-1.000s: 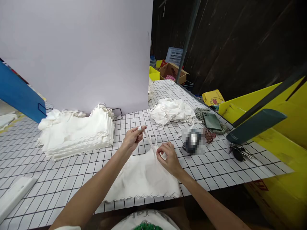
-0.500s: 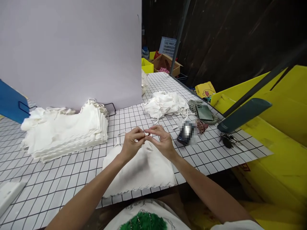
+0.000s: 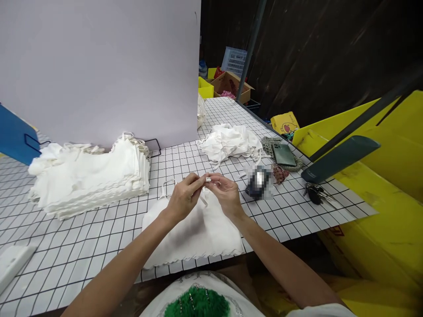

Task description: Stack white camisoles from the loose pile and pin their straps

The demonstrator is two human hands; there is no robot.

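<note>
The left hand [image 3: 183, 196] and right hand [image 3: 228, 193] are pinching a tag [image 3: 208, 179] above the garment [image 3: 194, 240]; pink bits [image 3: 227, 94] are lying in a box [image 3: 246, 94].

A head-worn camera looks forward and down, near above the gridded table [image 3: 291, 211]; the hands [image 3: 183, 197] sit central.

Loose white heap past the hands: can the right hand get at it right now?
Probably yes: only gridded tablecloth shows between the right hand and the white heap, though that hand and the left hand pinch a small white piece.
</note>
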